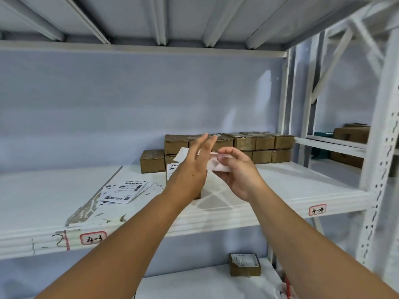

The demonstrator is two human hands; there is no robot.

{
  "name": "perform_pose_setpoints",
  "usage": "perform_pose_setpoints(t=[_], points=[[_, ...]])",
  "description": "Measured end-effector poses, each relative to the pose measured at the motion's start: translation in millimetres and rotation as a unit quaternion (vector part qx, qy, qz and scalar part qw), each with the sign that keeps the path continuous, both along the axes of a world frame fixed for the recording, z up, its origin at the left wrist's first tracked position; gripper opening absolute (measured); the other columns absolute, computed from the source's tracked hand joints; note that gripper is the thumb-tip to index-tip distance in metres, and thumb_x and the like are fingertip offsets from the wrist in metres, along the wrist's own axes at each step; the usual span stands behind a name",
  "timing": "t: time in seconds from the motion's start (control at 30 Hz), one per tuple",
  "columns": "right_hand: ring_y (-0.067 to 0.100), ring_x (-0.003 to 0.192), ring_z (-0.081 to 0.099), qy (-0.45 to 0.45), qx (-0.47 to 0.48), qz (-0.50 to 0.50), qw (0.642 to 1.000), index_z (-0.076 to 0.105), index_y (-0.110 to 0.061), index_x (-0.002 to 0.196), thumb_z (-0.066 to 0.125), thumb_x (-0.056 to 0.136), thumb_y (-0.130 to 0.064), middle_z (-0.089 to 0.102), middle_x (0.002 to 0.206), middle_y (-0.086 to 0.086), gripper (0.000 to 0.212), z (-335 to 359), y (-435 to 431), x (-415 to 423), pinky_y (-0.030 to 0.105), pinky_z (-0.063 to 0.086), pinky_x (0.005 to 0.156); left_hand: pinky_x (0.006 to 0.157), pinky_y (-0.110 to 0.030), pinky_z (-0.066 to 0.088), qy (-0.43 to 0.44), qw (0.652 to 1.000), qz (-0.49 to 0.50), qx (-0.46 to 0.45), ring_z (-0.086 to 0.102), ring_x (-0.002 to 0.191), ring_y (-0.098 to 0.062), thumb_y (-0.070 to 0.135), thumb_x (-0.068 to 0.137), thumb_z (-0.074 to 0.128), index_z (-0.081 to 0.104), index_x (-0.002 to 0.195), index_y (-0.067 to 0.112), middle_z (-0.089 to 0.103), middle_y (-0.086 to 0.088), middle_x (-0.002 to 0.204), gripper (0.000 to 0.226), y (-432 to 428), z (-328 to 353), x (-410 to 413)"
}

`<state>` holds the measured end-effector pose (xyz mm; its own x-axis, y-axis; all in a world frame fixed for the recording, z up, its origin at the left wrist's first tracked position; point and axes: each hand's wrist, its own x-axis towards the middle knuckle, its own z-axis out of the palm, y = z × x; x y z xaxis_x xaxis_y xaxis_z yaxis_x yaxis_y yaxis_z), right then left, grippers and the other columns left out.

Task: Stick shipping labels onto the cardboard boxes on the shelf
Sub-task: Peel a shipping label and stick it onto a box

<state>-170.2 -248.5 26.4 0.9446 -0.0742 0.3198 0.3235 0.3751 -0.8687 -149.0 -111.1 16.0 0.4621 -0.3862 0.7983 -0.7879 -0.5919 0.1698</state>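
Above the shelf (302, 186), the right hand (235, 169) pinches a pale sheet (218, 166). Just beside it, the left hand (192, 167) has its fingers straight. Left of that hand lie labels (125, 189). Behind both hands stand stacked boxes (259, 143).
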Motion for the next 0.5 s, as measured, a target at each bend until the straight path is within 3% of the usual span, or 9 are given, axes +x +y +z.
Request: perform_pose_setpoints(t=[0.13, 0.27, 0.33, 0.4, 0.47, 0.5], points=[[0.019, 0.070, 0.060, 0.039, -0.025, -0.110, 0.993, 0.057, -0.012, 0.103, 0.050, 0.085, 0.014, 0.059, 0.090, 0.012, 0.032, -3.1, -21.1, -4.6, 0.031, 0.053, 0.068, 0.079, -0.039, 0.052, -0.010, 0.998, 0.056, 0.039, 0.055, 0.114, -0.028, -0.002, 0.087, 0.051, 0.039, 0.140, 0.016, 0.022, -0.007, 0.152, 0.057, -16.7, -4.6, 5.1], [0.028, 0.081, 0.061, 0.117, -0.019, -0.259, 0.959, 0.058, -0.017, 0.088, 0.058, 0.081, 0.004, 0.062, 0.091, 0.009, 0.022, -12.4, -46.8, 4.8, 0.040, 0.053, 0.080, 0.099, -0.036, 0.039, -0.006, 0.995, 0.050, 0.091, 0.039, 0.130, -0.024, 0.020, 0.093, 0.053, 0.048, 0.133, 0.017, 0.028, -0.002, 0.151, 0.040, -33.6, -13.1, 2.2], [0.020, 0.079, 0.059, 0.119, -0.073, -0.379, 0.915, 0.059, -0.019, 0.093, 0.058, 0.083, -0.002, 0.058, 0.084, -0.003, 0.020, -16.7, -58.5, 5.5, 0.034, 0.051, 0.074, 0.108, -0.028, 0.025, 0.074, 0.990, 0.007, 0.118, 0.028, 0.135, -0.015, 0.029, 0.097, 0.047, 0.042, 0.138, 0.023, 0.031, 0.004, 0.150, 0.042, -45.8, -18.6, 3.3], [0.011, 0.074, 0.054, 0.068, -0.144, -0.467, 0.870, 0.061, -0.017, 0.101, 0.057, 0.088, -0.005, 0.055, 0.080, -0.012, 0.018, -22.1, -66.0, 3.5, 0.023, 0.040, 0.070, 0.109, -0.027, 0.027, 0.209, 0.972, -0.061, 0.093, 0.037, 0.131, -0.012, 0.032, 0.099, 0.043, 0.039, 0.141, 0.025, 0.039, 0.004, 0.145, 0.043, -62.9, -20.9, 4.4], [0.010, 0.080, 0.054, -0.005, -0.227, -0.497, 0.837, 0.061, -0.014, 0.103, 0.057, 0.089, -0.005, 0.059, 0.084, -0.012, 0.017, -29.0, -68.8, 2.4, 0.018, 0.037, 0.073, 0.103, -0.031, 0.040, 0.341, 0.928, -0.142, -0.045, 0.053, 0.115, -0.013, 0.033, 0.100, 0.040, 0.043, 0.138, 0.022, 0.051, 0.001, 0.136, 0.040, -80.7, -19.6, 6.0], [0.013, 0.085, 0.056, -0.040, -0.269, -0.502, 0.821, 0.061, -0.012, 0.104, 0.057, 0.089, -0.003, 0.062, 0.089, -0.008, 0.019, -33.8, -70.3, 4.2, 0.020, 0.039, 0.076, 0.100, -0.031, 0.043, 0.403, 0.888, -0.179, -0.134, 0.057, 0.109, -0.015, 0.035, 0.100, 0.039, 0.045, 0.135, 0.019, 0.053, -0.001, 0.132, 0.039, -89.4, -17.9, 7.6]])
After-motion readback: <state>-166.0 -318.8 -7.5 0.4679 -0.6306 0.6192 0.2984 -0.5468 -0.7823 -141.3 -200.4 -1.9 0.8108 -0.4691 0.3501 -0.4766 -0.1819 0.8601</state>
